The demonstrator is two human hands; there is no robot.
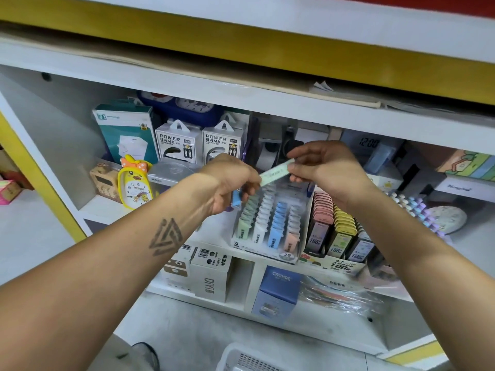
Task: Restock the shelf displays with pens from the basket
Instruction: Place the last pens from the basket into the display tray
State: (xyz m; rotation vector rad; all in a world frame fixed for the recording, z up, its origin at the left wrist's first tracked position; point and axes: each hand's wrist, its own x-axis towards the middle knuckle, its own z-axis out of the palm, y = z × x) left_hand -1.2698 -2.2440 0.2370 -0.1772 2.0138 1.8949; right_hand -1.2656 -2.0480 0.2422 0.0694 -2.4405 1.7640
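Observation:
A slim pale-green pen case (pixel 276 172) is held between both hands above the shelf. My right hand (pixel 325 167) pinches its upper right end; my left hand (pixel 230 183) holds the lower left end. My left hand also grips a blue case (pixel 236 200) and something purple under its palm. Directly below stands a clear display box (pixel 267 223) with rows of green, white, blue and pink cases. A second display (pixel 337 228) to its right holds pink, yellow and dark cases. The white basket (pixel 241 357) shows at the bottom edge.
Two power bank boxes (pixel 201 143), a yellow duck clock (pixel 134 180) and a teal box (pixel 126 129) stand on the left of the shelf. A keyboard (pixel 412 207) lies at right. Boxes (pixel 209 274) sit on the lower shelf. The upper shelf board (pixel 241 97) hangs close overhead.

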